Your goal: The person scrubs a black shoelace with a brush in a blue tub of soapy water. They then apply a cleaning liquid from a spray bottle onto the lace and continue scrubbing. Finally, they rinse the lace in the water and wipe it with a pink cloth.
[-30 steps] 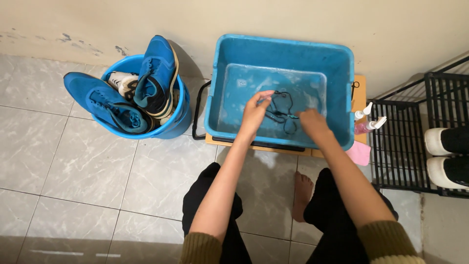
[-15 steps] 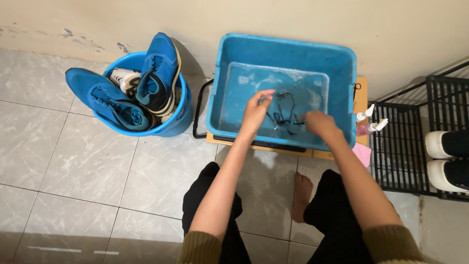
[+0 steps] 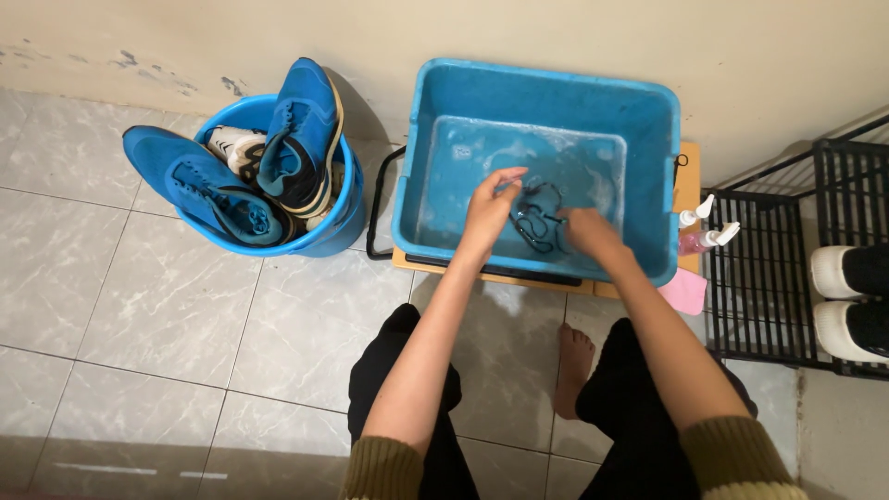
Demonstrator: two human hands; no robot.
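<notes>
The blue rectangular tub (image 3: 648, 185) is sitting at about one o'clock from the person, raised on a low wooden board (image 3: 690, 176), and it is holding shallow, soapy water with foam gathering along its far inner wall. Both hands are working inside it. The left hand (image 3: 491, 206) is pinching one end of the dark shoelaces (image 3: 540, 219) between thumb and fingertips, lifting it slightly. The right hand (image 3: 590, 231) is pressing down on the other side of the tangle, fingers curled over it; whether it is actually gripping the laces or only holding them against the tub floor cannot be told. The laces are lying in the middle of the tub, between the two hands, partly under water.

Judging by this, the washing is somewhere in its middle: the laces are already out of the shoes and being scrubbed, while the shoes appear to be waiting.

The round blue bucket (image 3: 333, 227), at about eleven o'clock, is holding two blue sneakers (image 3: 218, 190) standing toe-up and leaning outward, with a white shoe (image 3: 233, 143) wedged between them. No water is showing there.

At three o'clock a black wire rack (image 3: 759, 268) is carrying white shoes (image 3: 843, 296). Two small spray bottles (image 3: 701, 227) and a pink cloth (image 3: 683, 291) are resting just beside the tub's right edge.
</notes>
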